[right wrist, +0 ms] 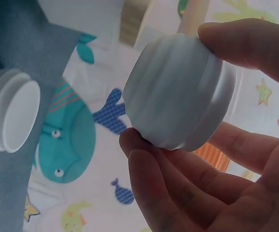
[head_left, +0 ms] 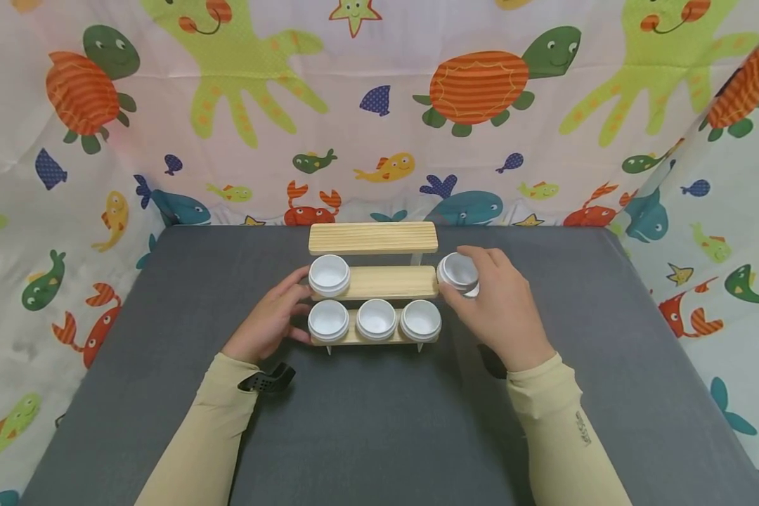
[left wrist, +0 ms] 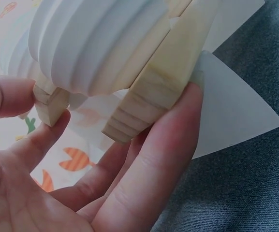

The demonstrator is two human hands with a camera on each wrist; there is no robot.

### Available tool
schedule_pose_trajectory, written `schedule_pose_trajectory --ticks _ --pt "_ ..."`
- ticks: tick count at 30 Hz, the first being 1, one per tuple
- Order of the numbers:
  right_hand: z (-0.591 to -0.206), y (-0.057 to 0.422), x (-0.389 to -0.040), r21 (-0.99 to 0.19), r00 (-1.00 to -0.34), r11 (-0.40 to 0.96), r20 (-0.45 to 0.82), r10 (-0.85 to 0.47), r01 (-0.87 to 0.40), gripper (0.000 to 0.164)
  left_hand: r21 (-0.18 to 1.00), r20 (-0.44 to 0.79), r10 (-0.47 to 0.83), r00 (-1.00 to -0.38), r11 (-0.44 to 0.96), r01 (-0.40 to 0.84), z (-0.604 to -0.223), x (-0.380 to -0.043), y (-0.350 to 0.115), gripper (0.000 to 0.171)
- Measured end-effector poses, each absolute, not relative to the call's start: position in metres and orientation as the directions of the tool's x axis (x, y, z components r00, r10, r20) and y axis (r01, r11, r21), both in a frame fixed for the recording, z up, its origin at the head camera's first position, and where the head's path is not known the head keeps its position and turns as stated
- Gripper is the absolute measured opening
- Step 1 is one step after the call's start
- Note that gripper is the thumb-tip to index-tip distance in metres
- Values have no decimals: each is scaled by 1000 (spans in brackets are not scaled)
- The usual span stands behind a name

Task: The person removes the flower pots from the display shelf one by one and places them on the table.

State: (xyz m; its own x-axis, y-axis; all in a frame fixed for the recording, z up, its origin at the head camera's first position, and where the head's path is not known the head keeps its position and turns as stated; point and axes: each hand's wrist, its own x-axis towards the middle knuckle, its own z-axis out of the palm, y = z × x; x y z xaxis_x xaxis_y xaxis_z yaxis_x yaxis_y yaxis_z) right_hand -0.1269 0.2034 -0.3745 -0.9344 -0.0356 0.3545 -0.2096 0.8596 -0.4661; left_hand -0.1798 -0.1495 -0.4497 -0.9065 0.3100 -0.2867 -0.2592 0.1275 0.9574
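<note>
A three-tier wooden stand (head_left: 393, 282) with white supports is at the middle of the table. On its middle board's left end sits a white ribbed pot (head_left: 329, 275); three more white pots (head_left: 376, 320) line the lowest board. My left hand (head_left: 267, 320) grips the stand's left side, its fingers on the ends of the wooden boards (left wrist: 146, 94) in the left wrist view. At the middle board's right end, my right hand (head_left: 502, 306) holds another white pot (right wrist: 178, 96) between thumb and fingers. One more white pot (right wrist: 13, 111) appears beyond that hand in the right wrist view.
The stand's top board (head_left: 373, 237) bears no pot. A grey cloth (head_left: 379, 429) covers the table. Behind and at both sides hangs a white curtain (head_left: 259, 161) printed with sea animals. A dark wrist strap (head_left: 267, 379) shows by the left sleeve.
</note>
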Motion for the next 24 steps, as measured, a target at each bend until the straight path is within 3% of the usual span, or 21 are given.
schedule_pose_trajectory --ticks 24 --pt "-390 250 -149 -494 -979 869 181 89 -12 57 953 -301 300 -905 129 -274 -450 -180 -149 63"
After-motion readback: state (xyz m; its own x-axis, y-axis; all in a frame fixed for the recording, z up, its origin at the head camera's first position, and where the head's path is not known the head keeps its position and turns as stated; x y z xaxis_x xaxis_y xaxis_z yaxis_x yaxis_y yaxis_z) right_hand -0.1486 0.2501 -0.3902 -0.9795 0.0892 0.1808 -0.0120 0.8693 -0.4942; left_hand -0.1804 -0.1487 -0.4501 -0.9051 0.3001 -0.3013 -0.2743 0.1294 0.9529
